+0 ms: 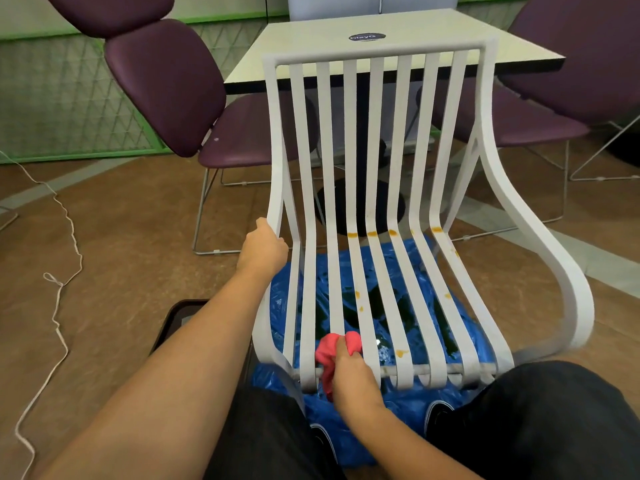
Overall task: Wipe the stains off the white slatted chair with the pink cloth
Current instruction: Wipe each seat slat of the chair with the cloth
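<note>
White slatted chair (377, 51) sits dead centre, right in front of the person's knees, standing on a crinkly blue plastic sheet (408, 403). I count seven slats between the two thicker outer rails. The left hand (263, 249) is clamped around the chair's left outer rail, about where the back bends into the seat. The right hand (353, 375) is clenched on the bunched-up pink cloth (327, 358), pressed against a slat near the seat's front edge; the fingertips are buried in the fabric, so you can't see how they sit. Orange-brown stains (372, 233): four in a row along the seat bend, and roughly five smaller ones further down the seat, though a couple are tiny and hard to call. Behind the chair is a cream square table (415, 29) with one round dark sticker (367, 37) whose lettering is too blurry to read. Two purple padded chairs (162, 81) flank it, both cut off by the frame edges. Left of the chair, one white cord (71, 233) snakes over the brown floor, and a dark tray (176, 320) is mostly hidden under the left forearm.
</note>
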The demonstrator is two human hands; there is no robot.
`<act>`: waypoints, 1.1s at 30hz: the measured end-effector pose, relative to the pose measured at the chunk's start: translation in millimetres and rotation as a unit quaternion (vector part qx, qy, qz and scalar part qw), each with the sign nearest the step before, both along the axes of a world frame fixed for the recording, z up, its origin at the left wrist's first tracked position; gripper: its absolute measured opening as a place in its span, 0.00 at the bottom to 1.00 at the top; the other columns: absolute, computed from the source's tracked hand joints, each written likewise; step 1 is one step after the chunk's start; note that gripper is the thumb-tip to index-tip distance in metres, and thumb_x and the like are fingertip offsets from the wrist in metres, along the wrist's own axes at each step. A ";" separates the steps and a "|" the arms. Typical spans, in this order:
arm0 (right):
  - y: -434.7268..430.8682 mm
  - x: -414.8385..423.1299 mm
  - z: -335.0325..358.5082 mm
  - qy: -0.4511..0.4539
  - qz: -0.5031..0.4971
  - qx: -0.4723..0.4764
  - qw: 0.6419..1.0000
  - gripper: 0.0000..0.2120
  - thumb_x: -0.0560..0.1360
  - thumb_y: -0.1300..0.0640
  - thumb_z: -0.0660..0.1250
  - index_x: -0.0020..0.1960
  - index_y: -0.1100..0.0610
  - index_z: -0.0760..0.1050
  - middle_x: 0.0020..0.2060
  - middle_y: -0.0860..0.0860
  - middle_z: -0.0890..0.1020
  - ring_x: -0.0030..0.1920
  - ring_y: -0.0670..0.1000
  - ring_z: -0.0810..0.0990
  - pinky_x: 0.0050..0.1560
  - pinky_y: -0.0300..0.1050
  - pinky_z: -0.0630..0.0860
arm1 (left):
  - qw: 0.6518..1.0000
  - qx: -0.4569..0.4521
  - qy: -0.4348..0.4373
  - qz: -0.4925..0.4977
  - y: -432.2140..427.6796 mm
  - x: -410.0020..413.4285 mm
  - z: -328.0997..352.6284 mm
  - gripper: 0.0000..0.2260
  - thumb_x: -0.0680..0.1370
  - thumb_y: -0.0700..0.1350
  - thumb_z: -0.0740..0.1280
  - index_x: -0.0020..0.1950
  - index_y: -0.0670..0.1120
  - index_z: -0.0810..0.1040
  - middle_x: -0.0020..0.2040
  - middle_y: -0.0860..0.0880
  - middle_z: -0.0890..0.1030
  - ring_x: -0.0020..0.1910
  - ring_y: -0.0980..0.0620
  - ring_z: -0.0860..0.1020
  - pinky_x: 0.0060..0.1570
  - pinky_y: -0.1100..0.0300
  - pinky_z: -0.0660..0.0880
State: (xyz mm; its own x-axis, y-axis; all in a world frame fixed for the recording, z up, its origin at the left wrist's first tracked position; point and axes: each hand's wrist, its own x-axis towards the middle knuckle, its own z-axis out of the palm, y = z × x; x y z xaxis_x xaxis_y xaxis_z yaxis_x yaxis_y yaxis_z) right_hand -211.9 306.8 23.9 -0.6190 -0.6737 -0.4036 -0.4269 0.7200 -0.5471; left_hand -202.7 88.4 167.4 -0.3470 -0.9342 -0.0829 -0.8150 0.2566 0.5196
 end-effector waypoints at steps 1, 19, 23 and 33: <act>0.3 -5.0 7.1 -0.072 -0.039 -0.035 0.996 0.23 0.80 0.49 0.54 0.71 0.57 0.69 0.52 0.57 0.81 0.50 0.58 0.83 0.52 0.53 0.81 | 1.000 0.000 0.000 0.000 0.1 0.1 0.0 0.17 0.83 0.43 0.64 0.71 0.45 0.64 0.66 0.39 0.75 0.62 0.38 0.78 0.55 0.46 0.79; 32.6 -99.8 106.9 -0.710 -0.131 -0.421 0.549 0.54 0.64 0.24 0.70 0.77 0.60 0.66 0.74 0.66 0.67 0.74 0.70 0.65 0.73 0.72 0.60 | 1.000 0.003 0.004 0.003 0.7 1.2 0.4 0.18 0.82 0.43 0.65 0.70 0.45 0.65 0.66 0.40 0.75 0.61 0.39 0.77 0.54 0.46 0.79; 25.8 -100.3 106.3 -0.628 -0.194 -0.393 0.643 0.31 0.75 0.49 0.69 0.72 0.65 0.71 0.66 0.65 0.77 0.58 0.65 0.78 0.72 0.66 0.66 | 1.000 0.008 0.010 0.005 0.4 1.0 0.1 0.19 0.82 0.43 0.65 0.71 0.46 0.64 0.66 0.40 0.75 0.61 0.39 0.78 0.55 0.45 0.79; 13.0 -57.1 53.4 -0.183 -0.171 -0.313 0.916 0.28 0.83 0.62 0.56 0.81 0.48 0.56 0.63 0.52 0.70 0.33 0.54 0.81 0.33 0.44 0.80 | 1.000 0.012 0.017 -0.003 0.0 2.4 2.1 0.18 0.82 0.43 0.64 0.71 0.45 0.64 0.66 0.40 0.75 0.61 0.39 0.77 0.54 0.47 0.79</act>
